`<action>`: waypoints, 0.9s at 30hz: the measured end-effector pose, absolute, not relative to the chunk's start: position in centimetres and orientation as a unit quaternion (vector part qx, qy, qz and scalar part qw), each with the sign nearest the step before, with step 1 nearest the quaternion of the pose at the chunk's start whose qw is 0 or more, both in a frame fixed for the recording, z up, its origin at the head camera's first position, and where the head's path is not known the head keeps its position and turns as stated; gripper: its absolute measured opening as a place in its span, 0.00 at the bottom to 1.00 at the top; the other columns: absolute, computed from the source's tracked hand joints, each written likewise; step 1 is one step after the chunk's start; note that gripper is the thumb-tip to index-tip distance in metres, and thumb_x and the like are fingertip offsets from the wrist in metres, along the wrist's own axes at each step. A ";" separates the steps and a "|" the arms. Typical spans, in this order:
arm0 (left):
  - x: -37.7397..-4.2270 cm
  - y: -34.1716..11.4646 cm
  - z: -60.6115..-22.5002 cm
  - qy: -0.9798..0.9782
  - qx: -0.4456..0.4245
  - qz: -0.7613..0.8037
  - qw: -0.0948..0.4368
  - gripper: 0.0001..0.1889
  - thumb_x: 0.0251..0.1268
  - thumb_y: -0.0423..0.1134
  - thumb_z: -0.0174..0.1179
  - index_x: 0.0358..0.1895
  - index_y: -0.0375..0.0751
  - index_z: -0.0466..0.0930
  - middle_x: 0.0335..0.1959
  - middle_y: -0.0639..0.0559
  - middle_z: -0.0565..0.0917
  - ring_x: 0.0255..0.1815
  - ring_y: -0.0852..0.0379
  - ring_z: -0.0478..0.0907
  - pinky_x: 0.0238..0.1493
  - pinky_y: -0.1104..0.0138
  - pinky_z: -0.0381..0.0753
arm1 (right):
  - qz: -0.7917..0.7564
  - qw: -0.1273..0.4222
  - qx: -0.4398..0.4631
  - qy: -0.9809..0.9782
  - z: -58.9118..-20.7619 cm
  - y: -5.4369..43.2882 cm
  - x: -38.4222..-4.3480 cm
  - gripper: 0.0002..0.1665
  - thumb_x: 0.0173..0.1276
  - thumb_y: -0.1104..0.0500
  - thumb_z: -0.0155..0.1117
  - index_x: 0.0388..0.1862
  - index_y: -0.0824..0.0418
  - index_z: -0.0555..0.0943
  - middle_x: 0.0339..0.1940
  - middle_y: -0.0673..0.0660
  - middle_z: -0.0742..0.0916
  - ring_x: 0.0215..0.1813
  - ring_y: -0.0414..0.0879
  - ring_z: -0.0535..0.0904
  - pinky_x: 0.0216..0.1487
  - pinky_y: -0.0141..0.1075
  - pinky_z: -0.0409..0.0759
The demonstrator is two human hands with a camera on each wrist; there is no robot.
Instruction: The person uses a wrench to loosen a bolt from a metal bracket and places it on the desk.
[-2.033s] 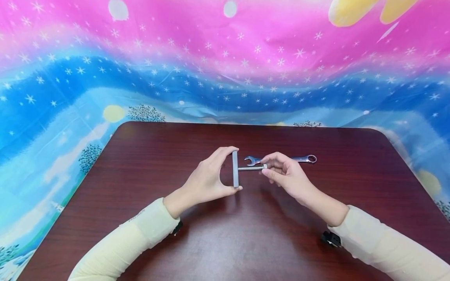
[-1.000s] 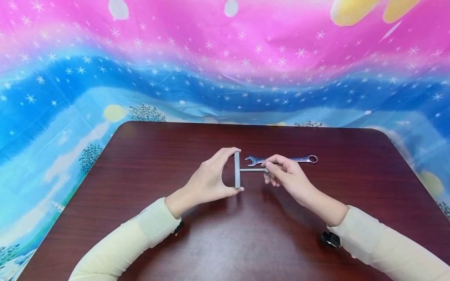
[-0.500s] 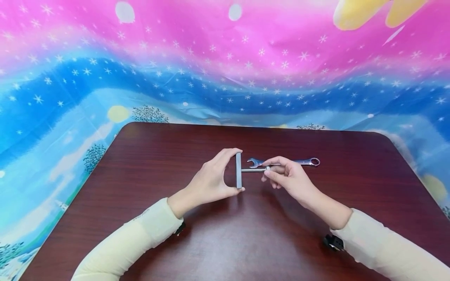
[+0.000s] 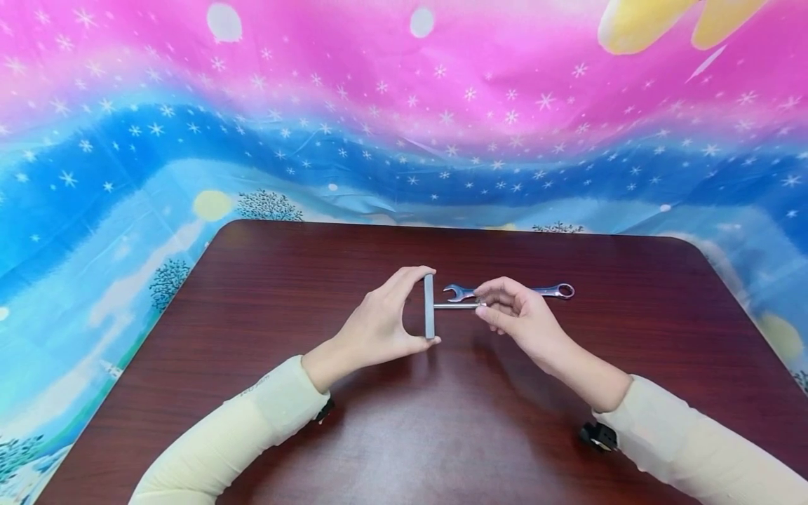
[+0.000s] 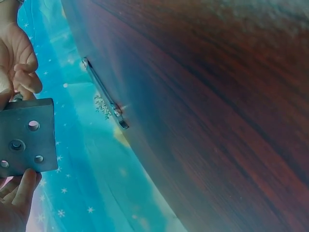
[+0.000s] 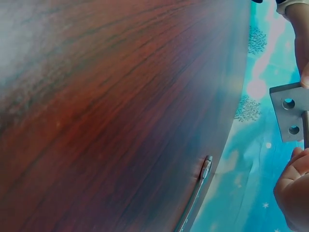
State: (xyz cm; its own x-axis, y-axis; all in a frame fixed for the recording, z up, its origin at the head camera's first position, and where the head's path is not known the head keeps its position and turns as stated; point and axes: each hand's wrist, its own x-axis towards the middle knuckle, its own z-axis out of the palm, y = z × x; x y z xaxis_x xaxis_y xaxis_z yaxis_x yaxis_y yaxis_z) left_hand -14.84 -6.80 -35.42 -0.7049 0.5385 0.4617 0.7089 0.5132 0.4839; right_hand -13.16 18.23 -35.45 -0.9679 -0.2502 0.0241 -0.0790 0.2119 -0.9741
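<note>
My left hand (image 4: 379, 315) grips a grey metal plate (image 4: 429, 306) by two opposite edges, thumb at the near edge and fingers at the far one. Several round holes show in the plate (image 5: 41, 140) in the left wrist view. From its right face a long bolt (image 4: 456, 306) sticks out sideways, its end in the middle of the plate. The fingertips of my right hand (image 4: 520, 312) pinch the bolt's head, which they mostly hide. In the right wrist view the plate (image 6: 288, 116) shows at the right edge, with the right hand (image 6: 294, 191) below it.
A combination wrench (image 4: 555, 291) lies on the dark wooden table (image 4: 315, 259) just behind the right hand, which covers its middle. Behind the table's far edge hangs a pink and blue printed cloth (image 4: 404, 140).
The right fingers shift back and forth about the bolt's head, covering and uncovering it. Left hand and plate drift slightly right in view along with the whole scene. The wrench stays in place.
</note>
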 end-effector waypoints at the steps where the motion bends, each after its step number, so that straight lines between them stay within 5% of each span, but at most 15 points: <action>1: -14.8 -6.8 -35.5 -0.861 -0.362 -0.335 0.127 0.48 0.41 0.47 0.80 0.69 0.43 0.65 0.62 0.53 0.75 0.59 0.57 0.77 0.58 0.62 0.81 | -0.616 0.068 -0.107 0.778 -35.4 18.3 -13.1 0.14 0.71 0.66 0.61 0.53 0.68 0.75 0.32 0.44 0.86 0.27 0.39 0.76 0.29 0.31 0.76; 5: -14.9 -6.8 -35.6 -0.861 -0.362 -0.336 0.124 0.48 0.41 0.47 0.80 0.69 0.43 0.65 0.62 0.53 0.75 0.58 0.58 0.77 0.58 0.62 0.81 | -0.606 0.078 -0.110 0.784 -35.5 18.5 -13.2 0.17 0.70 0.67 0.62 0.56 0.71 0.74 0.32 0.43 0.86 0.26 0.40 0.75 0.28 0.32 0.75; 19: -15.0 -6.7 -35.6 -0.860 -0.364 -0.336 0.121 0.48 0.42 0.48 0.80 0.69 0.44 0.64 0.62 0.52 0.75 0.57 0.58 0.76 0.57 0.62 0.82 | -0.629 0.087 -0.113 0.764 -35.8 18.7 -13.4 0.07 0.78 0.59 0.54 0.47 0.60 0.77 0.25 0.48 0.86 0.21 0.38 0.73 0.24 0.29 0.72; 27: -14.9 -6.8 -35.6 -0.861 -0.363 -0.336 0.119 0.48 0.41 0.48 0.80 0.69 0.41 0.65 0.62 0.51 0.75 0.58 0.58 0.77 0.57 0.61 0.82 | -0.625 0.091 -0.100 0.769 -35.8 18.6 -13.3 0.21 0.69 0.67 0.63 0.57 0.75 0.72 0.35 0.47 0.88 0.32 0.37 0.81 0.36 0.31 0.82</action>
State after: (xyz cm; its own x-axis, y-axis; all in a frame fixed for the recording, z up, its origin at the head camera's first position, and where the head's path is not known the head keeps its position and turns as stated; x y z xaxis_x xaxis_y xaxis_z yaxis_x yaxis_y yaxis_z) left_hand -14.94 -6.82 -35.65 -0.7084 0.5444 0.4492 0.7048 0.5110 0.4921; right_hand -13.34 18.57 -35.78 -0.9634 -0.2677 -0.0155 -0.0393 0.1980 -0.9794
